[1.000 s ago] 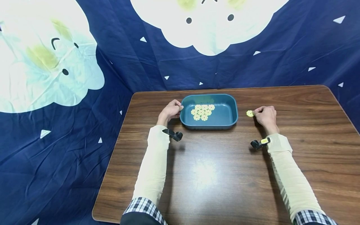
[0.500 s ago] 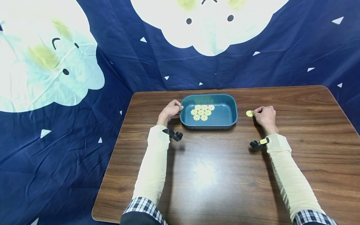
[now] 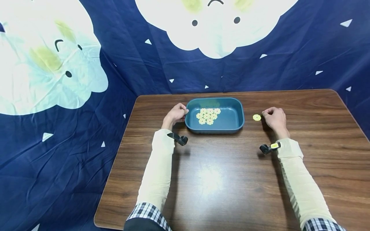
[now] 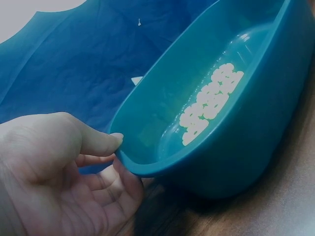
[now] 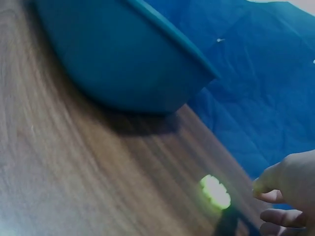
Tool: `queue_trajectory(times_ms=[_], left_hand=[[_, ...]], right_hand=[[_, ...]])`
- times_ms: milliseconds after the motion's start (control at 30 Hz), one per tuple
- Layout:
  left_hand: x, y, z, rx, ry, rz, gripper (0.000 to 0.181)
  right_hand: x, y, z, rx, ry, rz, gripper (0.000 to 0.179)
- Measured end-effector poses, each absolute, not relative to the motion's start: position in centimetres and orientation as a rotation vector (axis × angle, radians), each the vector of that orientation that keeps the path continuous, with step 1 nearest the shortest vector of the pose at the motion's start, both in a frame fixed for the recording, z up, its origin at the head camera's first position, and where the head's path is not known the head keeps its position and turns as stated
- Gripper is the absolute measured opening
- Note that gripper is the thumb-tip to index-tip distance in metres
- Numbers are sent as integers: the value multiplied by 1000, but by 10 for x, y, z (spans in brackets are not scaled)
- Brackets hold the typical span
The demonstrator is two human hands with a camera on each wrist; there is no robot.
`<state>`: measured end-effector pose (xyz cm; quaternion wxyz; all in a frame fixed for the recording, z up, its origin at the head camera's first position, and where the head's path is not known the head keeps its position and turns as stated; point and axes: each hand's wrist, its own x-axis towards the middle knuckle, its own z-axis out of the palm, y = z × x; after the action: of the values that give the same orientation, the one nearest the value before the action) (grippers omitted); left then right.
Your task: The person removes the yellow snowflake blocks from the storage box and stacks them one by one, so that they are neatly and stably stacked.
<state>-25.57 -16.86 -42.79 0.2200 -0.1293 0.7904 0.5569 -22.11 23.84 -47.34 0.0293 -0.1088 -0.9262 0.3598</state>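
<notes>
At the left end of a teal rectangular basin, my left hand pinches the rim, thumb on the inner side and fingers outside below it, as the left wrist view shows. Inside the basin, several pale-yellow flower-shaped pieces lie flat in a cluster toward the left. One more yellow flower-shaped piece rests on the table to the right of the basin. Just right of that piece is my right hand, fingers loosely bent. A small gap separates its fingertips from the piece in the right wrist view.
The brown wood-grain table has rounded corners, and its back edge runs just behind the basin. A dark blue cloth with white cloud faces hangs behind and at the left. Each wrist wears a black camera mount.
My right hand has let go of the yellow flower-shaped piece and moved slightly right, leaving it on the table. The left hand and basin have stayed in place.
</notes>
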Motion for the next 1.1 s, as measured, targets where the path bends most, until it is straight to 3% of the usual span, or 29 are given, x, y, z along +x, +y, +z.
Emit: queue_trajectory(times_ms=[533, 1100], left_hand=[[-255, -169, -427, -351, 2183, 1541, 10], [-256, -168, -426, -357, 2188, 1524, 10]], right_hand=[[-221, 214, -439, -167, -2666, 1190, 26], [-232, 175, -433, -60, -2615, 1296, 27]])
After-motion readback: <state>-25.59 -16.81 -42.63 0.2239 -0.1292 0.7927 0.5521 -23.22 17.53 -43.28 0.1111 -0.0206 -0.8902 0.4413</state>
